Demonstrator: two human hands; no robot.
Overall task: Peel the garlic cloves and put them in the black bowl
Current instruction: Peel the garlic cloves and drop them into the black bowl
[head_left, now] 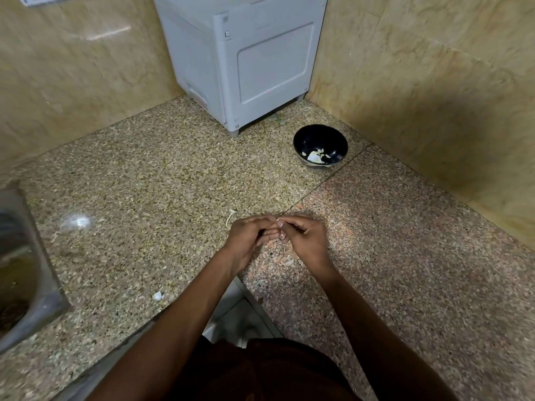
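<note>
My left hand (249,237) and my right hand (304,238) meet over the speckled counter near its front corner. Both pinch a small garlic clove (281,234) between their fingertips, and most of the clove is hidden by the fingers. The black bowl (320,140) stands farther back to the right, near the wall, with several pale peeled cloves (315,155) inside. A thin garlic stem (230,217) lies on the counter just left of my hands. Scraps of peel (157,296) lie near the front edge and below my right hand.
A grey appliance (243,62) fills the back corner between the two marble walls. A steel sink (17,264) is set into the counter at the far left. The counter's front edge (185,308) runs diagonally under my forearms.
</note>
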